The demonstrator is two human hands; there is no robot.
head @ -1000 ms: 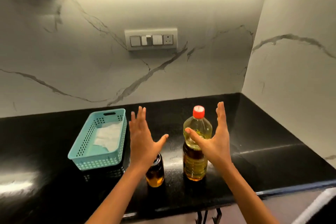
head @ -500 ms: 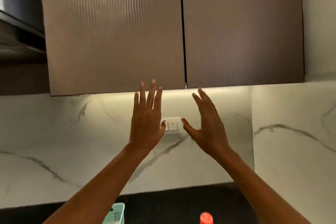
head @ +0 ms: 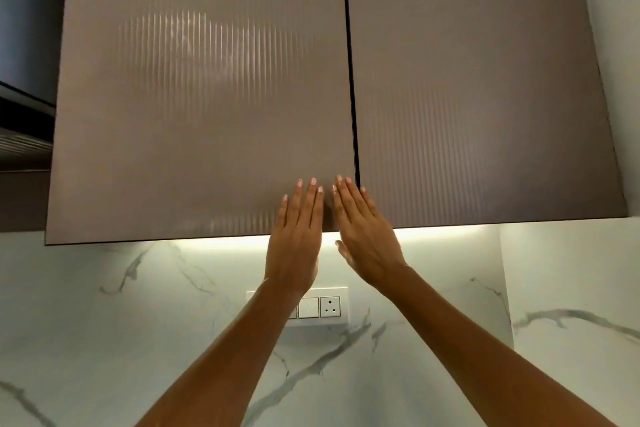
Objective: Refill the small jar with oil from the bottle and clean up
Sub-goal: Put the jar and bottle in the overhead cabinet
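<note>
The view points up at a wall cabinet, so the oil bottle, the small jar and the counter are out of frame. My left hand (head: 298, 236) is raised flat, fingers together and straight, against the lower right corner of the left cabinet door (head: 201, 97). My right hand (head: 363, 232) is held up beside it, fingers extended, at the seam between the left door and the right cabinet door (head: 485, 97). Both hands hold nothing. Both doors are closed.
Below the cabinet runs a lit strip over a white marble backsplash (head: 104, 322). A white switch and socket plate (head: 322, 307) sits on the wall behind my left wrist. A marble side wall (head: 571, 288) stands at the right.
The view has swung up from the counter to the cabinet. Both hands rose from beside the jar and bottle to the lower edge of the doors and came close together.
</note>
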